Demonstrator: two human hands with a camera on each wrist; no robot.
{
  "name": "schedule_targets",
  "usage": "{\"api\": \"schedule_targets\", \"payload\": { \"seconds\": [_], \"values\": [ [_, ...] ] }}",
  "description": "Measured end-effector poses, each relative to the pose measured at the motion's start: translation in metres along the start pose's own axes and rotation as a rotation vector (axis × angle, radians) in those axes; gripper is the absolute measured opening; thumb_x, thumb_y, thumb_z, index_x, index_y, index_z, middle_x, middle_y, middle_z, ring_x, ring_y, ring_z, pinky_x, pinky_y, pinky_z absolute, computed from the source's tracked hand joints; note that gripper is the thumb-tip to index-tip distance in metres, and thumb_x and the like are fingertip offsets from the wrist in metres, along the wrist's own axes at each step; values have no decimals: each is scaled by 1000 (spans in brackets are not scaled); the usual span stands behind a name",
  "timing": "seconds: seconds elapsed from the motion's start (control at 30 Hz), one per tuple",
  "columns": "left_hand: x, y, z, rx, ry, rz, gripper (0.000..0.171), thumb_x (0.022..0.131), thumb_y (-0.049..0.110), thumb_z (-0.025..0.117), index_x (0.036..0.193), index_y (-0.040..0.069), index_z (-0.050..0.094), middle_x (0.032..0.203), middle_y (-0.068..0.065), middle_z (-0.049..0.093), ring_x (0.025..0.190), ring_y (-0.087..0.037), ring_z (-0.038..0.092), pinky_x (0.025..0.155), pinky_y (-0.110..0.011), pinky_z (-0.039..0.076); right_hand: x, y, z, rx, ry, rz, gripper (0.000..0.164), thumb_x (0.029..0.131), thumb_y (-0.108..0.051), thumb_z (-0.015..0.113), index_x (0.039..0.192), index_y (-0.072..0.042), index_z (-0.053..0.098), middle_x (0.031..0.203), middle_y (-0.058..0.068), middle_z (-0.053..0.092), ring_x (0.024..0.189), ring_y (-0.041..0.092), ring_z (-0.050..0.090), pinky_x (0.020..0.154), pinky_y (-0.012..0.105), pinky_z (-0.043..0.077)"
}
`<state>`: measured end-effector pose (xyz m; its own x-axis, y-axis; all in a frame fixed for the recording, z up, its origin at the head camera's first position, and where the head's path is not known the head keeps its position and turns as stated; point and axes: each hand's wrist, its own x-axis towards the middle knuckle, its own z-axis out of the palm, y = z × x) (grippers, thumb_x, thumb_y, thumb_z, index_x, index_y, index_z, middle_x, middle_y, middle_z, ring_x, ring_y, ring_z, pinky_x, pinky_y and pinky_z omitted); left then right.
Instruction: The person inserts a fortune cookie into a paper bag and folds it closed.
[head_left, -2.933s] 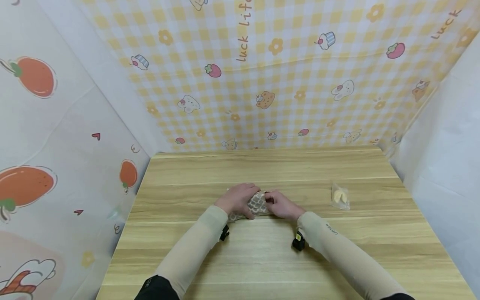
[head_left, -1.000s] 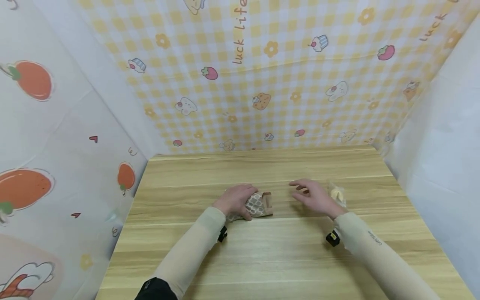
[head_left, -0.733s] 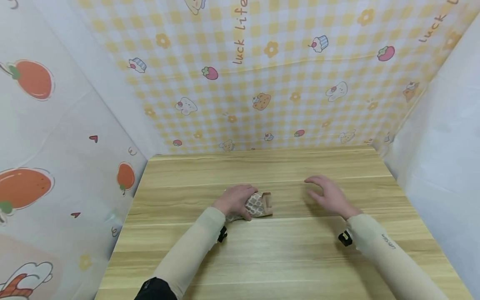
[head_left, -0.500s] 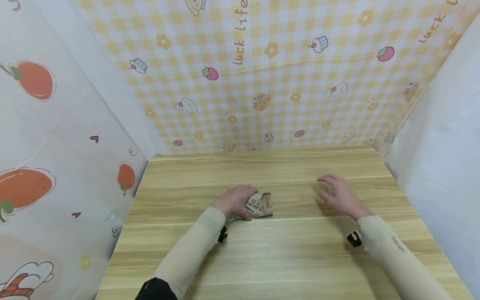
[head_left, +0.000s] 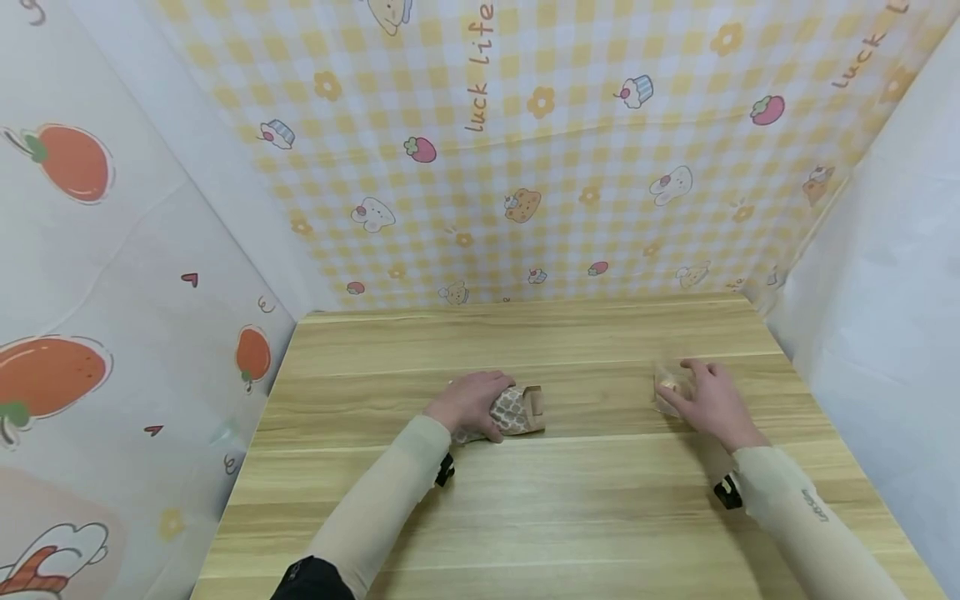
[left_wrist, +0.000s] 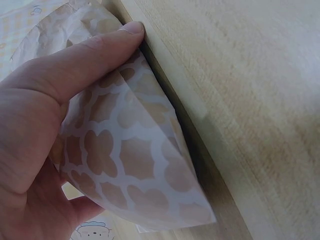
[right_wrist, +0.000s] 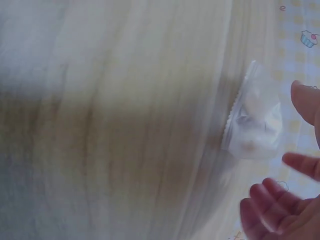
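Pale wood-grain surface (head_left: 525, 517), yellow-&-white checked cartoon cloth (head_left: 570, 175) behind, white fruit-print sheet (head_left: 127, 317) at L, plain white sheet (head_left: 877, 275) at R. Near surface ctr, L hand (head_left: 471, 403) grips grey-brown patterned paper bag (head_left: 512, 410); R hand (head_left: 712, 407), w/ fingers (right_wrist: 272, 207) spread, is close to small clear plastic packet (right_wrist: 255, 122).

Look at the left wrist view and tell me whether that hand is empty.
No, the left hand grips the patterned paper bag.

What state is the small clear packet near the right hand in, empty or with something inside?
Something is inside the packet: a pale yellowish piece shows through its film in the head view.
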<state>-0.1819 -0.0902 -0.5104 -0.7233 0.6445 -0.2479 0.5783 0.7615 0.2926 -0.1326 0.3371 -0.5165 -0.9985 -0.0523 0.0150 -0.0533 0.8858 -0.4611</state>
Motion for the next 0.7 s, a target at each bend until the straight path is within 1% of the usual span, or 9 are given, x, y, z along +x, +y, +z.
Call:
{"api": "schedule_targets", "payload": {
  "seconds": [0.1, 0.17, 0.23, 0.3, 0.37, 0.47, 0.53, 0.6, 0.7],
  "values": [
    [0, 0, 0, 0, -2, -5, 98, 71, 41, 97, 154, 17, 51, 152, 0, 57, 139, -24, 54, 116, -45, 46, -3, 3, 2, 0, -24, 54, 87, 99, -58, 65, 146, 12, 43, 125, 47, 48, 106, 55, 54, 78, 65, 52],
    [0, 1, 0, 6, -3, -4, 98, 72, 42, 97, 154, 17, 51, 152, -1, 56, 139, -24, 54, 116, -45, 46, -4, 4, 3, -3, -35, 73, 91, 98, -61, 64, 146, 12, 41, 121, 45, 49, 98, 50, 56, 72, 59, 53],
    [0, 1, 0, 11, -3, 0, 97, 72, 42, 97, 154, 17, 51, 152, -1, 56, 138, -24, 55, 116, -45, 46, -5, 4, 5, -9, -43, 84, 93, 97, -64, 65, 145, 13, 41, 119, 43, 50, 93, 47, 57, 69, 55, 54],
    [0, 2, 0, 14, -2, 2, 97, 72, 42, 97, 154, 17, 51, 151, -1, 57, 138, -25, 55, 116, -45, 47, -5, 4, 7, -11, -49, 86, 94, 96, -63, 66, 145, 14, 41, 118, 44, 50, 92, 46, 58, 68, 54, 53],
    [1, 2, 0, 13, -1, 0, 97, 72, 42, 97, 154, 16, 51, 151, -1, 57, 138, -25, 55, 116, -45, 46, -5, 5, 9, -9, -56, 85, 95, 95, -62, 68, 145, 15, 40, 119, 45, 50, 92, 46, 58, 68, 53, 53],
    [1, 2, 0, 15, 0, -2, 98, 72, 42, 97, 154, 16, 51, 152, -1, 57, 138, -24, 55, 115, -45, 47, -4, 4, 11, -6, -62, 86, 96, 95, -61, 69, 147, 13, 39, 121, 45, 50, 93, 46, 58, 68, 52, 53],
    [1, 1, 0, 15, 1, -1, 98, 72, 43, 97, 154, 16, 51, 152, -1, 56, 138, -24, 55, 115, -45, 47, -4, 4, 12, -1, -64, 85, 95, 95, -60, 70, 149, 11, 39, 123, 46, 49, 96, 48, 58, 69, 53, 53],
    [0, 1, 0, 15, 2, 0, 98, 72, 43, 97, 154, 16, 51, 152, -1, 56, 138, -25, 55, 115, -45, 47, -4, 3, 12, 12, -65, 86, 92, 95, -56, 72, 150, 9, 39, 127, 46, 49, 102, 52, 58, 74, 57, 54],
    [0, 1, 0, 10, 5, 1, 98, 71, 43, 97, 153, 16, 51, 152, -1, 56, 138, -25, 55, 115, -45, 47, -3, 2, 12, 26, -71, 83, 85, 95, -46, 74, 151, 8, 40, 134, 47, 47, 114, 58, 54, 84, 67, 52]
  ]
}}
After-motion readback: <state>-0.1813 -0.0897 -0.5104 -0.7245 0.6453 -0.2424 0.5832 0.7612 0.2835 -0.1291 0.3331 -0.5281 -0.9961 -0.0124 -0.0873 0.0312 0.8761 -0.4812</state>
